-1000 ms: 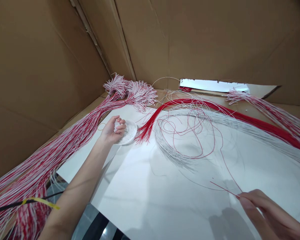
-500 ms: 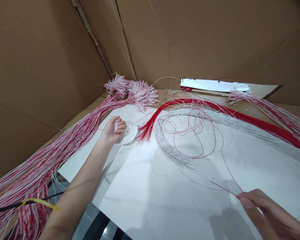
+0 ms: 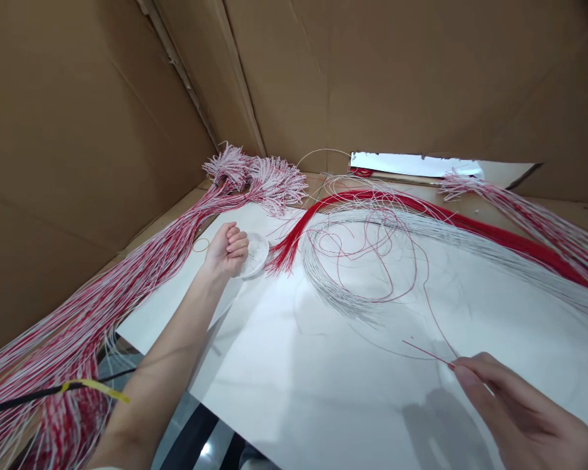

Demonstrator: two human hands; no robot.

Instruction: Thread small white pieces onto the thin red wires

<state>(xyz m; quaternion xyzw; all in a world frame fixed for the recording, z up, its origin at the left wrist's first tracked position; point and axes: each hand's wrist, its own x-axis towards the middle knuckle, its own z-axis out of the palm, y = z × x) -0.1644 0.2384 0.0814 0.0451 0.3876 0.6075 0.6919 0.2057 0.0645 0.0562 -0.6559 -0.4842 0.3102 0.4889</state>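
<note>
Red strand (image 3: 428,354), low on the R side over the white sheet (image 3: 255,365): tip pokes out toward the L, the rest runs up & away into loose loops. R hand (image 3: 529,406) has it; that grip's pinching the strand btw thumb & forefinger, tips pressed tog. Over to the L hand (image 3: 228,250): curled in a tight fist at the white dish (image 3: 267,258), partly hiding it; can't tell what's inside the fist, or if it touches the rim. White bits (image 3: 255,251) in the dish, too small to ID. Step in hand, I'd say: R holds the strand end out, L clenched at the dish. Next move, my read, calls for a steady pinch, tip kept free, & enough slack that those loops don't snag. Bkgd: red bundle (image 3: 306,225) arching by the grey-white wires (image 3: 323,287), red-and-white bundle (image 3: 176,248) down the far L, cardboard wall (image 3: 421,78) behind.
</note>
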